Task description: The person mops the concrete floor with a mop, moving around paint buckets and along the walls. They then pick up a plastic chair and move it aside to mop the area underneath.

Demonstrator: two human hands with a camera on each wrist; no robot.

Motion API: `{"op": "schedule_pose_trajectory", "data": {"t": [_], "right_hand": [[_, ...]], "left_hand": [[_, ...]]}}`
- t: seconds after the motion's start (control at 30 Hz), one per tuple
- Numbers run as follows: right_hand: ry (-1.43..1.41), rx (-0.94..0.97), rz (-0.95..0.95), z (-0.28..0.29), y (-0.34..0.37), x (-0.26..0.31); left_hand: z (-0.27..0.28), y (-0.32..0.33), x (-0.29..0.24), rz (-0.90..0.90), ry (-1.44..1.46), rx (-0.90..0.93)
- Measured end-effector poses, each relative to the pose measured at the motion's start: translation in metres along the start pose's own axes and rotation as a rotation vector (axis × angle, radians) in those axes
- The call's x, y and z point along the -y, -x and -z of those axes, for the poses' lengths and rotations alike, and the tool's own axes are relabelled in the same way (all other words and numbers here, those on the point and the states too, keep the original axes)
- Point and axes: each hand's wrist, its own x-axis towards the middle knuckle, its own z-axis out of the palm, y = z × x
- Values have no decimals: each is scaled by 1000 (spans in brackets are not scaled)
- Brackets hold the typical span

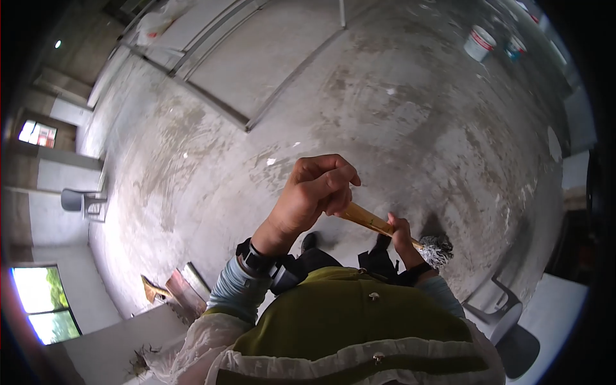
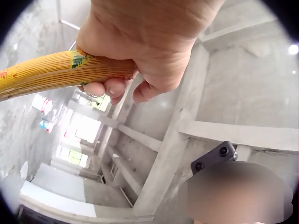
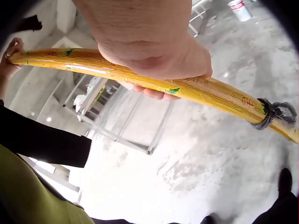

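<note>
A yellow patterned pole slants down to the right in the head view, with a grey-white stringy mop head at its low end. My left hand grips the top end, fingers curled round it; the left wrist view shows that hand on the pole's end. Lower down, my right hand holds the shaft. In the right wrist view the right hand wraps the pole, and a dark tie is knotted round it further along.
Grey concrete floor surrounds my feet. A metal frame lies ahead to the left, and two buckets, one white, stand at the far right. Grey chairs are at the left wall and the lower right. Boards lie lower left.
</note>
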Motion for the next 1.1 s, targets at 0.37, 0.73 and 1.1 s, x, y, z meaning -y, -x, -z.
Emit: {"op": "schedule_pose_trajectory", "data": {"t": [0.37,0.73,1.1], "right_hand": [[856,660,1006,-363,40,63],[547,1072,1245,-472,53,61],[816,863,707,-304,136,80]], "left_hand": [[168,285,-112,-648,-147,-721],[112,321,-111,-775,-558,-843],[57,337,-83,-605,-1261,-1073]]}}
